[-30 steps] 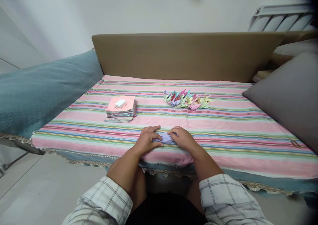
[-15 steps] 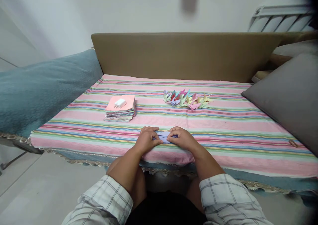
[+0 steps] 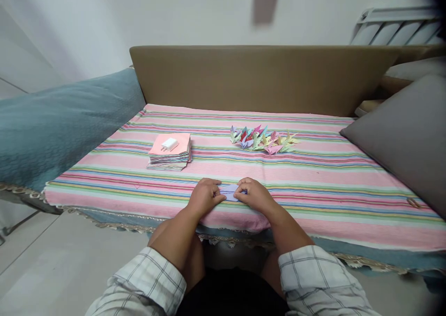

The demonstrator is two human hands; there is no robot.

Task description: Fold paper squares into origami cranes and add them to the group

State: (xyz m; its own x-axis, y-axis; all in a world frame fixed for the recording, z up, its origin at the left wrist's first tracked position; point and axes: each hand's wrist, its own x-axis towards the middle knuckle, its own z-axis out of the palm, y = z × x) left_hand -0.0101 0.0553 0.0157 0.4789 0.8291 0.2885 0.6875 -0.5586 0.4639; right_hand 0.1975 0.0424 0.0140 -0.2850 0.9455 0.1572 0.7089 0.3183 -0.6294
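Note:
A lilac sheet of folded origami paper (image 3: 229,192) lies flat on the striped cloth between my hands. My left hand (image 3: 205,196) has its fingers closed on the paper's left end, thumb along the near edge. At the opposite end my right hand (image 3: 253,194) pinches the paper between thumb and fingers. Both hands rest low on the cloth and hide the paper's two ends. Farther back, a cluster of folded paper cranes (image 3: 263,140) in several colours sits a little right of the middle.
Left of my hands stands a stack of square paper (image 3: 170,160) with a white charger plug (image 3: 169,144) on top. A grey cushion (image 3: 407,130) leans at the right, near a small brown ring-like item (image 3: 413,203). The striped cloth (image 3: 331,176) covers the seat up to the brown backrest (image 3: 258,79).
My left fingers have shifted slightly on the paper, while my right hand stays nearly in place. The view has tilted up a little, bringing a pink piece on the wall into sight.

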